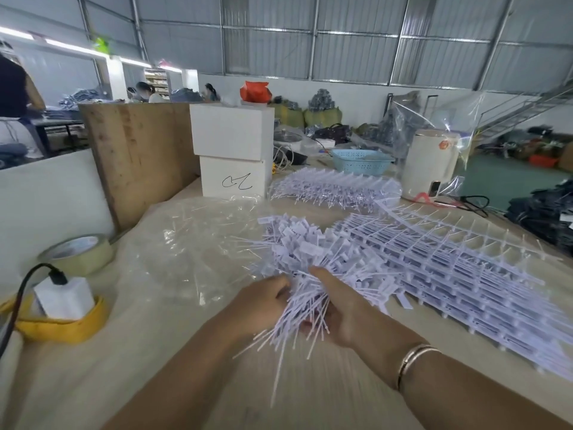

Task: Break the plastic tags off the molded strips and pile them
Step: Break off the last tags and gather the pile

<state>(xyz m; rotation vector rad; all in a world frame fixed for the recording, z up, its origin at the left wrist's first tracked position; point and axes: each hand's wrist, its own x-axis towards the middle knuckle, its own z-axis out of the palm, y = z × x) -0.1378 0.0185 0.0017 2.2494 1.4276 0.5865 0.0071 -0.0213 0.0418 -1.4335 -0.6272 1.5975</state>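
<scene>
From the head camera I see my left hand [263, 301] and right hand [336, 308] both clenched round one thick bundle of loose tags [307, 259], held near the table's [155, 352] near edge. Just right of it lie the stacked molded strips [449, 268], running to the right edge; another batch of strips [335, 187] sits farther back. A crumpled clear bag [198, 240] lies left of the bundle. Tape rolls [80, 251] and a white charger [63, 297] crowd the left edge; white boxes [232, 150] stand behind.
</scene>
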